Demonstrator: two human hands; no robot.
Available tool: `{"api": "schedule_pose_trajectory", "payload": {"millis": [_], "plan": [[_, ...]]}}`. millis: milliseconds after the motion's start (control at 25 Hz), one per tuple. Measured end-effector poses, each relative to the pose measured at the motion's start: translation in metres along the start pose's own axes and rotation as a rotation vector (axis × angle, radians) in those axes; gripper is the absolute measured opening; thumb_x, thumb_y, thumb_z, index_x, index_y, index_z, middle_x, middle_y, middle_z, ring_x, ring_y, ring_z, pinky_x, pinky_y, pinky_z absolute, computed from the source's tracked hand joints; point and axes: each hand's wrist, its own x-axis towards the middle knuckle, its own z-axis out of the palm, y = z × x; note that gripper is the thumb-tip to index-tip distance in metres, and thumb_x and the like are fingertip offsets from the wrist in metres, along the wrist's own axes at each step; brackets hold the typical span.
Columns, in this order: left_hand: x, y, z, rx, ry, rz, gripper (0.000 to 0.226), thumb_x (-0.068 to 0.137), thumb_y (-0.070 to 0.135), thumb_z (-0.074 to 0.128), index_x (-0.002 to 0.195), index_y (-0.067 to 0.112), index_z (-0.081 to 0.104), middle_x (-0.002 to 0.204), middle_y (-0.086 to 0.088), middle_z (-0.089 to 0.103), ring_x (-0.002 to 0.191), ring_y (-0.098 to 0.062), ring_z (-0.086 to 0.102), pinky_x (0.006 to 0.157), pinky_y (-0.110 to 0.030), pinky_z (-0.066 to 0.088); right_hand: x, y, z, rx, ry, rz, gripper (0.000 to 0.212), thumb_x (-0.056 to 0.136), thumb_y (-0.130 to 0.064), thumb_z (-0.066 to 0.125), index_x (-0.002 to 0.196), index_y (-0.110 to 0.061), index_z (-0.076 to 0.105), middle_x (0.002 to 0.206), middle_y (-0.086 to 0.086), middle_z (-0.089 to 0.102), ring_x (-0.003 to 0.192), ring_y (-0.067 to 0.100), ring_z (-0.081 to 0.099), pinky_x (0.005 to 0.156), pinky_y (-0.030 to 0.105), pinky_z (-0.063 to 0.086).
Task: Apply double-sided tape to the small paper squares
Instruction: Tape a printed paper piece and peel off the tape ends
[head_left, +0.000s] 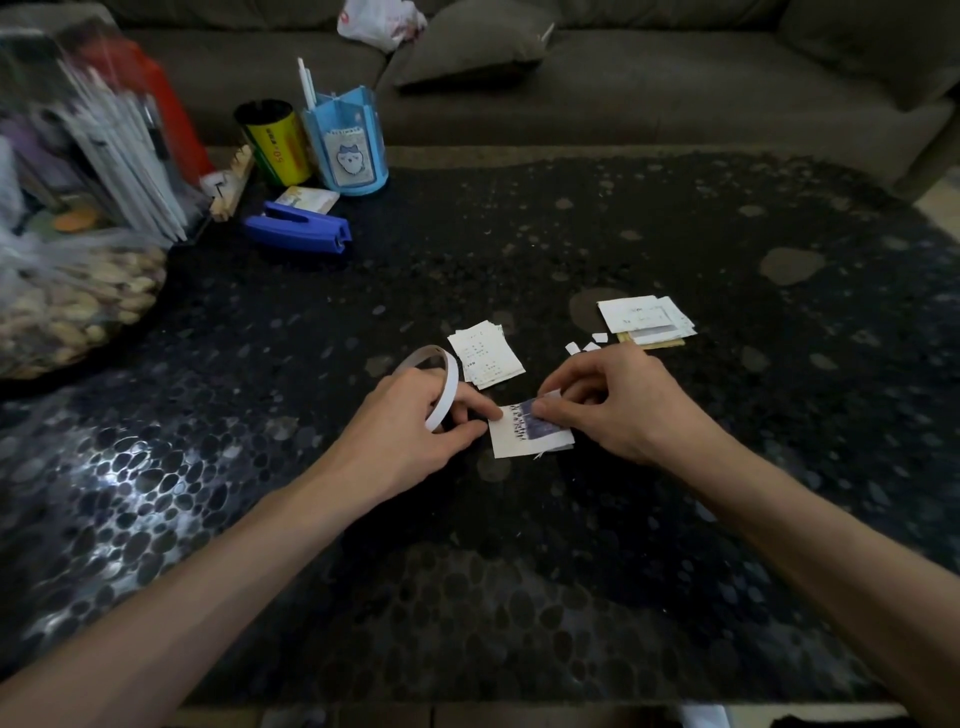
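A small paper square (524, 439), white with a purple printed patch, lies on the dark table between my hands. My left hand (410, 431) holds a thin white roll of double-sided tape (441, 379) and its fingertips press the square's left edge. My right hand (608, 400) pinches a bit of white tape or backing at the square's top right corner. A stack of small white paper squares (485, 353) lies just behind the roll. A second stack (647, 319) lies further right, with tiny white scraps (587, 345) in front of it.
At the back left stand a blue pen holder (345, 140), a yellow-and-black can (272, 140), a blue stapler (298, 226), a clear case of pens (104, 140) and a bag of nuts (72, 306). A grey sofa (623, 67) runs behind the pebble-patterned table (623, 519).
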Motion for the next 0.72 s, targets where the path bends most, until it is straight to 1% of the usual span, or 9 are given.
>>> {"api": "schedule_pose_trajectory", "payload": {"millis": [120,160,200,280,320,400,520,600,720], "plan": [[0.0,0.001,-0.001,0.042,-0.008,0.007,0.019,0.092,0.025,0.076,0.102,0.04,0.08,0.079,0.016,0.065,0.071,0.005,0.06,0.063,-0.013,0.04,-0.003,-0.002,0.001,-0.032,0.016,-0.027,0.013,0.084,-0.04,0.086,0.086,-0.036,0.074,0.074,-0.014,0.072,0.063,-0.015,0.061,0.064,0.01,0.042],[0.0,0.001,-0.001,0.056,-0.009,0.012,0.019,0.092,0.025,0.076,0.103,0.041,0.079,0.079,0.016,0.065,0.073,0.004,0.06,0.065,-0.016,0.042,-0.004,-0.003,0.002,-0.043,0.029,-0.039,0.014,0.084,-0.041,0.086,0.088,-0.036,0.074,0.073,-0.014,0.071,0.064,-0.013,0.061,0.063,0.01,0.04],[0.0,0.001,-0.001,0.063,-0.008,0.019,0.019,0.092,0.026,0.076,0.102,0.042,0.079,0.079,0.015,0.065,0.075,0.003,0.06,0.066,-0.018,0.044,-0.006,-0.003,0.004,-0.057,0.048,-0.051,0.016,0.082,-0.042,0.087,0.09,-0.036,0.073,0.072,-0.013,0.07,0.067,-0.007,0.062,0.064,0.011,0.04],[0.001,-0.001,-0.001,0.06,-0.006,0.021,0.018,0.092,0.027,0.076,0.1,0.043,0.079,0.078,0.015,0.065,0.078,0.0,0.061,0.068,-0.021,0.046,-0.009,-0.003,0.007,-0.095,0.081,-0.068,0.022,0.079,-0.045,0.088,0.092,-0.035,0.072,0.073,-0.013,0.067,0.074,0.003,0.06,0.068,0.018,0.041],[0.001,-0.001,-0.001,0.055,-0.005,0.019,0.018,0.092,0.027,0.075,0.1,0.043,0.078,0.077,0.015,0.065,0.077,0.0,0.061,0.068,-0.02,0.046,-0.01,-0.004,0.008,-0.102,0.089,-0.072,0.025,0.078,-0.047,0.088,0.093,-0.035,0.072,0.074,-0.013,0.065,0.075,0.004,0.058,0.067,0.02,0.04],[0.002,-0.002,-0.001,0.051,-0.006,0.017,0.018,0.092,0.027,0.076,0.099,0.044,0.078,0.076,0.015,0.064,0.076,0.0,0.06,0.067,-0.019,0.043,-0.013,-0.006,0.011,-0.104,0.095,-0.074,0.032,0.076,-0.049,0.089,0.096,-0.033,0.069,0.079,-0.013,0.062,0.075,0.003,0.057,0.064,0.019,0.038],[0.002,-0.001,-0.001,0.042,-0.005,0.022,0.017,0.092,0.028,0.076,0.1,0.043,0.078,0.077,0.014,0.064,0.073,0.002,0.06,0.065,-0.019,0.042,-0.014,-0.009,0.015,-0.141,0.102,-0.079,0.041,0.076,-0.053,0.088,0.102,-0.033,0.064,0.094,-0.015,0.056,0.087,0.003,0.054,0.069,0.022,0.041],[0.001,-0.001,-0.001,0.058,0.001,0.032,0.015,0.091,0.031,0.077,0.101,0.043,0.078,0.078,0.014,0.064,0.072,0.002,0.059,0.064,-0.019,0.043,-0.011,-0.011,0.014,-0.156,0.086,-0.052,0.043,0.076,-0.051,0.088,0.105,-0.034,0.062,0.099,-0.015,0.054,0.089,0.002,0.053,0.071,0.022,0.042],[0.0,-0.001,-0.001,0.096,0.011,0.032,0.015,0.091,0.035,0.076,0.102,0.045,0.078,0.079,0.016,0.063,0.075,0.003,0.059,0.064,-0.019,0.043,-0.005,-0.01,0.005,-0.111,0.051,0.002,0.04,0.079,-0.038,0.09,0.106,-0.036,0.061,0.1,-0.011,0.057,0.078,0.002,0.053,0.073,0.023,0.045]]}}
